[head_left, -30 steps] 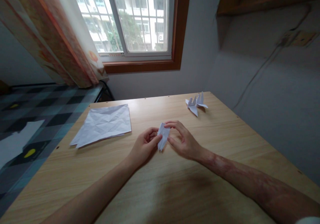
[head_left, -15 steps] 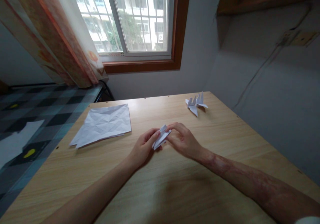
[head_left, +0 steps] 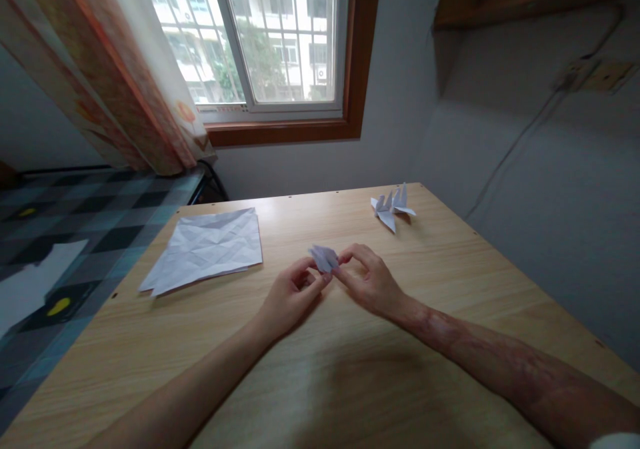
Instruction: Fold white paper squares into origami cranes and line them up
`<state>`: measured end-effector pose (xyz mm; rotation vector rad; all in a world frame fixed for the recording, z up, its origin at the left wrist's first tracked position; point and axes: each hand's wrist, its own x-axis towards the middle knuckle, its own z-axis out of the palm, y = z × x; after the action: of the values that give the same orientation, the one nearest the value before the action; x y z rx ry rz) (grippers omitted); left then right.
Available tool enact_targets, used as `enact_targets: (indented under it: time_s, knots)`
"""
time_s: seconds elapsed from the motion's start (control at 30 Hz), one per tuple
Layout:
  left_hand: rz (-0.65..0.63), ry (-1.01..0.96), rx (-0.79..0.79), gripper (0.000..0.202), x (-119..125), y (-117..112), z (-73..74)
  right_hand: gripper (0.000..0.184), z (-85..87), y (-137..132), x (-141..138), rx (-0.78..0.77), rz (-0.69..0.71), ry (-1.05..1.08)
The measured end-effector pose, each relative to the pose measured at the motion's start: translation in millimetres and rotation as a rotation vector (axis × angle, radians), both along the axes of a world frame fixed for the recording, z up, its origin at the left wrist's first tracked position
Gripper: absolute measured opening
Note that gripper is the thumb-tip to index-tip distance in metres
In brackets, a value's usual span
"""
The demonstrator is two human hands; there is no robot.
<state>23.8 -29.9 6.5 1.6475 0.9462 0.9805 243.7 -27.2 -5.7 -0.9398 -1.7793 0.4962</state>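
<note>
A small piece of folded white paper (head_left: pixel 324 258) is held up between my two hands, just above the wooden table (head_left: pixel 280 395). My left hand (head_left: pixel 295 292) pinches its lower edge between thumb and fingers. From the other side, my right hand (head_left: pixel 369 280) grips its right corner with thumb and forefinger. The paper's layers look slightly blurred. Beyond my right hand, at the far right of the table, stand folded paper cranes (head_left: pixel 393 207), close together with pointed wings.
Creased white paper sheets (head_left: pixel 213 249) lie stacked at the table's left. A checked bed (head_left: pixel 100 229) with loose white paper (head_left: pixel 40 279) adjoins the left edge. Behind the table are a window (head_left: pixel 290 35) and curtain (head_left: pixel 115 69); a wall shelf (head_left: pixel 530 2) hangs upper right.
The folded paper has been turned in my hands, so its long side no longer slants toward me. My left fingers have shifted to its lower edge, while my right hand has barely moved.
</note>
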Motion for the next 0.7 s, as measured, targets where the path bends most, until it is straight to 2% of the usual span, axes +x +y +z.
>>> enact_targets:
  time_s: [0.4,0.7]
  knots:
    - [-0.058,-0.056,0.067,0.026,1.2,1.5,-0.1,0.03,-3.1,2.6,3.4,-0.062,0.097,-0.095]
    - [-0.073,0.005,0.058,0.028,1.4,-1.1,6.3,0.03,-1.5,1.3,3.3,-0.055,0.129,-0.103]
